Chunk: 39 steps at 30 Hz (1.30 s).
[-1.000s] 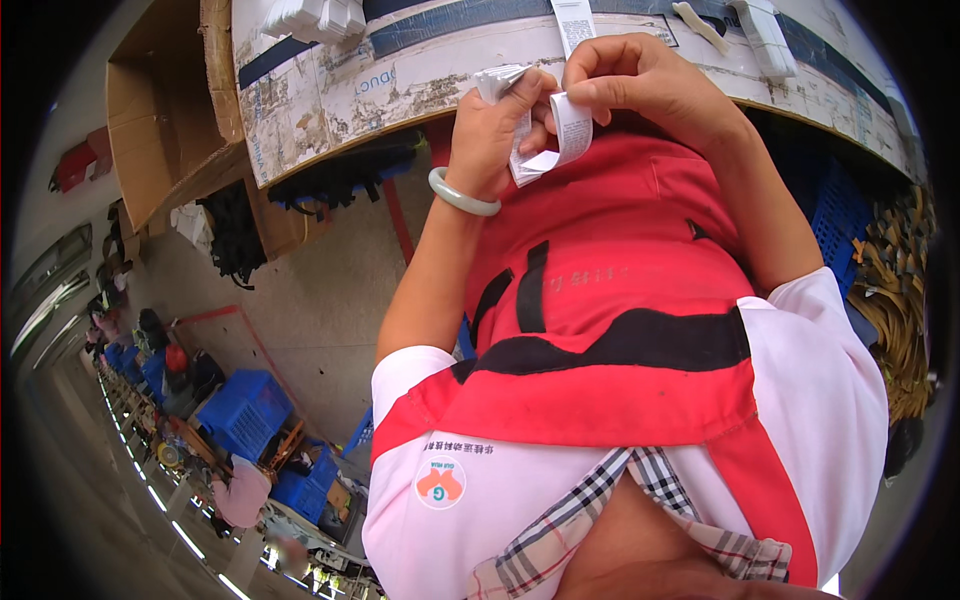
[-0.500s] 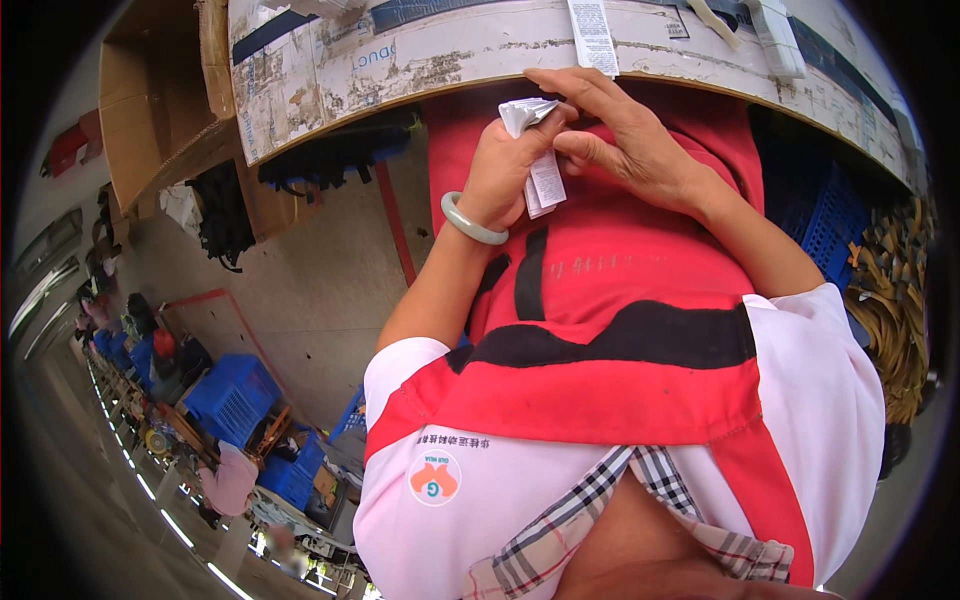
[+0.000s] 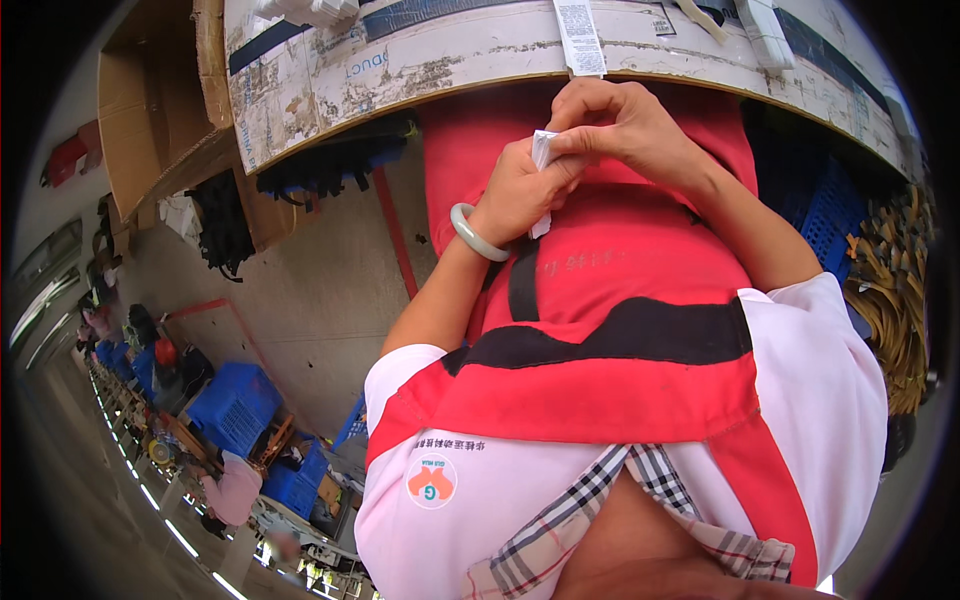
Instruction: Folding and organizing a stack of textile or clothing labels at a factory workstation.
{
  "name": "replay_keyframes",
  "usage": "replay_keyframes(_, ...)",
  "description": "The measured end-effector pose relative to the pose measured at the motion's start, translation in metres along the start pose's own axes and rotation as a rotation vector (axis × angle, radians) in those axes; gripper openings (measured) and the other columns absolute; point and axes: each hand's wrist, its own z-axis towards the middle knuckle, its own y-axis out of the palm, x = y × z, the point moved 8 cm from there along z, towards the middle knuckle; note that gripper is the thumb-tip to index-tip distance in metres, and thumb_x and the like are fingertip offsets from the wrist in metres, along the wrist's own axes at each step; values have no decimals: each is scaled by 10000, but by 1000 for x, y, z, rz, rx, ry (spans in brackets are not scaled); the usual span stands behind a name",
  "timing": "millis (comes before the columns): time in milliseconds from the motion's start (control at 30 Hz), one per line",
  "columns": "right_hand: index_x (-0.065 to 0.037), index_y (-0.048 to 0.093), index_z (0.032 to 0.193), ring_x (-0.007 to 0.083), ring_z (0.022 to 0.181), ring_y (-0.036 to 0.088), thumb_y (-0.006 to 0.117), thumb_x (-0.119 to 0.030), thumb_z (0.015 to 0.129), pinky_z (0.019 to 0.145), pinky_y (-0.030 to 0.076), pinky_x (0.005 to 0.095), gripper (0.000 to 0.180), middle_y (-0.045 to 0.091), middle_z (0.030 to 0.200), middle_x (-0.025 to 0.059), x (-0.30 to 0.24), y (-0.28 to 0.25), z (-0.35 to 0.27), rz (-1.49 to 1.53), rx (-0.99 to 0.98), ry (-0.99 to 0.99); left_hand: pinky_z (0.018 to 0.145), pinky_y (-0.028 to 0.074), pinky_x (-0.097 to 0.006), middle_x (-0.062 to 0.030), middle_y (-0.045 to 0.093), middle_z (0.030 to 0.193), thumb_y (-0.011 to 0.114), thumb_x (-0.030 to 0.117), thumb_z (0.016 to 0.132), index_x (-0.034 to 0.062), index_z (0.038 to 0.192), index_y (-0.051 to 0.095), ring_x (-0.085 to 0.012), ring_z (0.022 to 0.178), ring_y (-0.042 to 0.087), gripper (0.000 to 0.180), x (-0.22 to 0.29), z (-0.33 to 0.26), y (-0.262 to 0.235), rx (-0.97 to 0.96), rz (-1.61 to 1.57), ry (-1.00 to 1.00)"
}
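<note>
My left hand [image 3: 518,188], with a pale bangle at its wrist, is closed round a small stack of white labels [image 3: 541,150]. The folded upper end sticks out above the fist, and its lower end pokes out below. My right hand [image 3: 632,130] comes in from the right, its thumb and fingers pinched at the upper end of the stack. The two hands touch in front of my red apron [image 3: 620,220], just below the table edge. What exactly lies between the right fingertips is partly hidden.
A worn, cardboard-covered table [image 3: 440,60] curves across the top. On it lie a printed label strip [image 3: 580,35] reaching its edge and a white bundle [image 3: 765,35]. An open carton [image 3: 155,110] stands left; a blue crate [image 3: 828,215] and brown strips [image 3: 890,290] lie right.
My right hand has gone from spread fingers to a pinch at the top of the labels. My left hand has moved slightly down, and less of the stack shows below it.
</note>
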Motion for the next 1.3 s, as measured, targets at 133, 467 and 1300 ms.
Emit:
replay_keyframes(133,-17,675,847,108,837,567,713,-67,834,772,457,252,64,592,863,20,-4,0,-4,-190,22,-51,449,302,-206,33,515,679,599,180,962,45,904,630,-28,521,404,150,-4,0,-4,-14,29,-116)
replay_keyframes(467,-31,696,870,203,757,620,716,-104,828,653,487,307,87,606,853,88,-41,-104,67,-637,540,-249,441,334,-211,4,538,645,630,124,937,15,936,653,-49,491,427,111,33,25,-12,102,-17,42)
replay_keyframes(1300,-12,686,997,122,765,647,685,-148,891,702,532,247,172,690,879,64,-49,-52,35,-437,237,-391,662,499,-226,-7,673,849,642,-66,809,-7,1004,691,-65,760,599,209,98,30,-40,355,295,515)
